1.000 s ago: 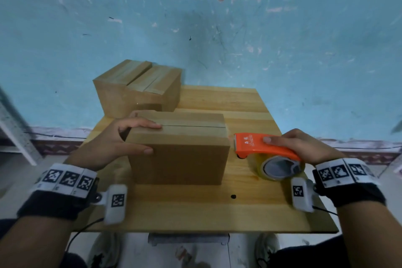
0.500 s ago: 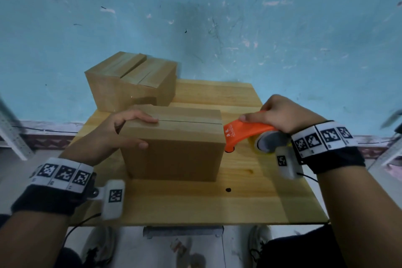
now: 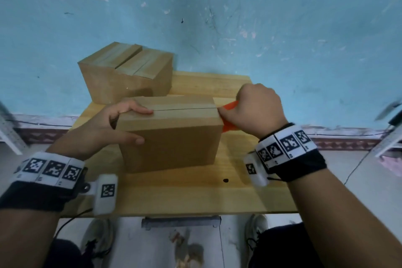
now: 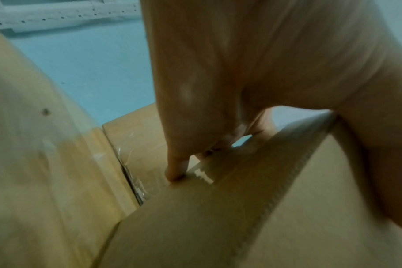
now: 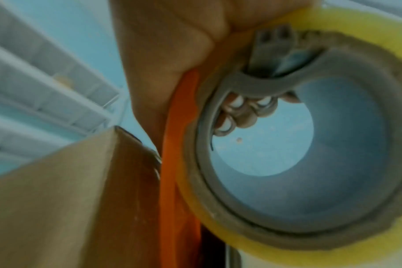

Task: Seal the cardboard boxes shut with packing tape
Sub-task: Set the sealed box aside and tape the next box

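Observation:
A closed cardboard box (image 3: pixel 171 137) with an open seam along its top stands mid-table. My left hand (image 3: pixel 117 126) grips its left end, fingers over the top edge and thumb on the front face; the left wrist view shows the fingertips (image 4: pixel 174 172) pressing on the box (image 4: pixel 218 226). My right hand (image 3: pixel 258 111) grips the orange tape dispenser (image 3: pixel 230 106), held against the box's top right edge. In the right wrist view the yellowish tape roll (image 5: pixel 333 235) sits in the orange dispenser (image 5: pixel 174 181) beside the box (image 5: pixel 57 199), with fingers (image 5: pixel 236 112) curled through the core.
Two more cardboard boxes (image 3: pixel 126 76) stand side by side at the back left of the wooden table (image 3: pixel 174 198), close behind the near box. A blue wall rises right behind the table. White shelving (image 3: pixel 8 132) flanks the left edge.
My right hand has lifted the dispenser off the table and brought it up and left to the box's top right edge. The left hand has kept its hold.

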{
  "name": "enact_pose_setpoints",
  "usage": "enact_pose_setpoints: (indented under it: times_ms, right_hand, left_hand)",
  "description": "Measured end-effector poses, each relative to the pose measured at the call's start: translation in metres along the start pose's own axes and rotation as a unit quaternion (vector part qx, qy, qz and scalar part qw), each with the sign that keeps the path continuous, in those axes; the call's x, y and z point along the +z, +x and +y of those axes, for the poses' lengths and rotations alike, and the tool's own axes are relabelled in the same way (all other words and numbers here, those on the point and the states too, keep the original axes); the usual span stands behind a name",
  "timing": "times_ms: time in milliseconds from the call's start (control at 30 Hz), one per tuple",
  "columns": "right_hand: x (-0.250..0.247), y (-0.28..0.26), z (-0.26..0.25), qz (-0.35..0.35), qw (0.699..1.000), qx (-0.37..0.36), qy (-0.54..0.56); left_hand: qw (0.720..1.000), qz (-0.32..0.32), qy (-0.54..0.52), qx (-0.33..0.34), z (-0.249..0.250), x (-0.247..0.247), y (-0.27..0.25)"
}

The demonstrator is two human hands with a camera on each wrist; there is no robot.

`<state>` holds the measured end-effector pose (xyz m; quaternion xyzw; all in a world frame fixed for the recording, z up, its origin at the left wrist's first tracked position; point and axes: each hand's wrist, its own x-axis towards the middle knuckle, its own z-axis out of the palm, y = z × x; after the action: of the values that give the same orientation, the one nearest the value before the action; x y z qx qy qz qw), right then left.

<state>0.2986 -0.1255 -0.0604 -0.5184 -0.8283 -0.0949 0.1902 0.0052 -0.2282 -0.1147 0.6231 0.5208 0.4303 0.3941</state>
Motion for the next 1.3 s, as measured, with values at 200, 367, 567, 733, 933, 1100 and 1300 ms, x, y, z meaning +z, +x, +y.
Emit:
enact_pose_setpoints:
  times_ms: [200, 367, 567, 733, 933, 1100, 1300]
  right_hand:
    - [0.021, -0.013, 0.024, 0.074, 0.988, 0.12, 0.065]
    - [0.014, -0.027, 0.038, 0.148, 0.969, 0.194, 0.043]
    - [0.018, -0.032, 0.029, 0.137, 0.931, 0.21, 0.265]
    - [0.021, -0.029, 0.03, 0.122, 0.804, 0.273, 0.514]
    - [0.013, -0.031, 0.021, -0.021, 0.663, 0.177, 0.727]
    - [-0.004, -0.018, 0.008, -0.099, 0.648, 0.129, 0.744]
    - [-0.032, -0.007, 0.01, -0.162, 0.698, 0.08, 0.693]
  left_hand:
    - [0.993, 0.021, 0.117, 0.012, 0.005, -0.004, -0.004]
    - [0.96, 0.125, 0.249, -0.007, 0.024, 0.014, -0.01]
    - [0.883, 0.077, 0.458, 0.067, 0.037, 0.032, -0.019]
    - [0.889, 0.046, 0.445, 0.095, 0.034, 0.039, -0.01]
    - [0.931, 0.027, 0.355, 0.077, 0.028, 0.046, 0.008]
    - [0.95, 0.012, 0.309, 0.048, 0.029, 0.048, 0.013]
    - [0.966, 0.071, 0.243, 0.055, 0.046, 0.038, -0.004]
